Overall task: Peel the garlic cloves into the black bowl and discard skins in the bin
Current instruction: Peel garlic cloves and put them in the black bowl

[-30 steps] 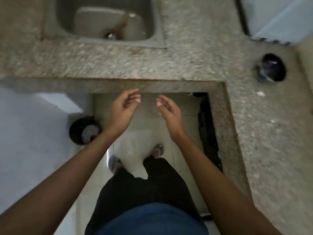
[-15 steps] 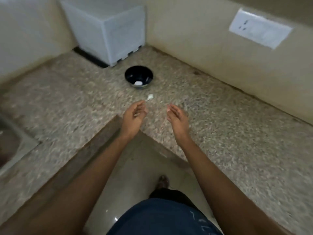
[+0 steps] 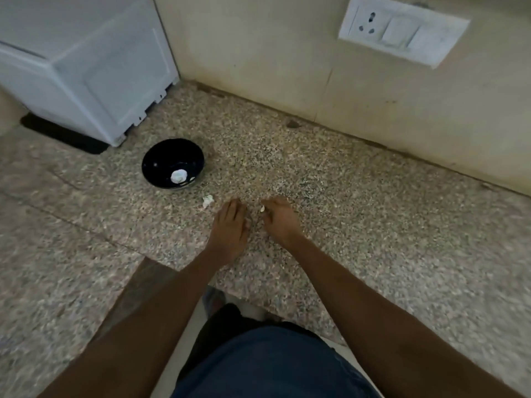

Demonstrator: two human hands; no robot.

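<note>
Left hand (image 3: 231, 225) flat, palm down on speckled counter (image 3: 373, 196), fingers straight; right hand (image 3: 280, 218) curled, pinching garlic clove (image 3: 262, 208); black bowl (image 3: 161, 165) near, holding peeled clove (image 3: 178, 176); skin scrap (image 3: 207, 200) beside.

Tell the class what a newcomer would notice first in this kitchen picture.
Two hands, the left hand and right hand, reach palm-down over the speckled stone counter at centre. A small pale piece lies at the right fingertips. To their left sits the black bowl holding a white garlic clove, with a white scrap just beside it.
</note>
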